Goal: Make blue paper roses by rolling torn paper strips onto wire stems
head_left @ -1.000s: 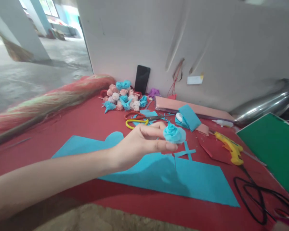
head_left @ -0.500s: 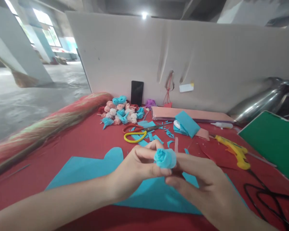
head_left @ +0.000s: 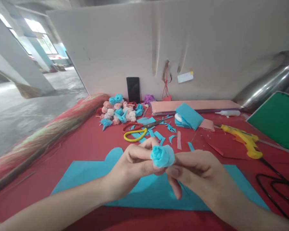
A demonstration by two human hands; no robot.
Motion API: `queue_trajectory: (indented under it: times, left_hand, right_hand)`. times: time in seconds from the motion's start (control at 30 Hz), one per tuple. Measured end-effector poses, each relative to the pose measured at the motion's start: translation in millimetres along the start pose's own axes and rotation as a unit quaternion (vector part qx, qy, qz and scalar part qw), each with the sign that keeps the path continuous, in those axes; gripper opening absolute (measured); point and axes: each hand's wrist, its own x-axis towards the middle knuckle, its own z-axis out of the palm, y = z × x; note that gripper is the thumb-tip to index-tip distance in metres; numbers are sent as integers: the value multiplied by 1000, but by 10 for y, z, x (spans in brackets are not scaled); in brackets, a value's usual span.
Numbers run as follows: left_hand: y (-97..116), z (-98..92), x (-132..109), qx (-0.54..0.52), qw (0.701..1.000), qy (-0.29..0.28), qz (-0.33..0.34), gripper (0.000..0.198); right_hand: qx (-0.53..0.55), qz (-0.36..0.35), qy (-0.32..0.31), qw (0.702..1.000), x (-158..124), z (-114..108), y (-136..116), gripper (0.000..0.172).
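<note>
A small blue crepe paper flower is held between my two hands, its rolled centre facing me. My left hand is closed, pinching the flower from the left with thumb and fingers. On the other side my right hand pinches its outer petal between thumb and index finger; another finger hangs below. Beneath both hands lies a large sheet of blue crepe paper with a rounded tab on its far edge. Scissors with yellow and red handles rest just beyond my left hand, among blue paper scraps.
Finished paper flowers are heaped at the back left near a black phone. Folded blue paper lies behind my right hand. A yellow glue gun with a black cord sits right, by a green board. A white panel stands behind.
My view has shifted, so the background sits differently. My right thumb and index finger have closed onto the flower's outer petal, and one right finger now extends downward. The left hand keeps its pinch.
</note>
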Motion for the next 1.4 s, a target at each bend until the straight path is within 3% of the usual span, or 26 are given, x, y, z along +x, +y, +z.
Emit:
queue_trajectory:
  times: [0.2, 0.37, 0.53, 0.7, 0.83, 1.0, 1.13, 1.4]
  left_hand:
    - [-17, -14, -14, 2, 1000, 1, 16, 10]
    - [-40, 1, -71, -15, 1000, 7, 4, 12]
    - [-81, 47, -115, -51, 998, 15, -27, 11]
    - [-99, 89, -110, -74, 993, 63, -73, 10]
    - [-109, 65, -71, -78, 987, 99, -104, 11]
    - [-73, 26, -42, -74, 990, 83, -92, 9]
    - [-36, 24, -54, -61, 993, 70, -79, 11]
    - [-76, 51, -79, -42, 988, 119, -90, 14]
  right_hand:
    - [-113, -36, 28, 993, -72, 22, 2, 37]
    - [-175, -84, 62, 979, -105, 40, 8, 39]
    - [-143, -88, 87, 982, -100, 28, 45, 43]
    - [19, -44, 94, 994, -57, -10, 155, 32]
    - [104, -41, 59, 992, 5, -77, 207, 26]
    - [111, -46, 0, 993, 45, -130, 246, 26]
    - [121, -53, -15, 991, 32, -104, 259, 25]
    - [-14, -40, 84, 996, 28, -15, 199, 39]
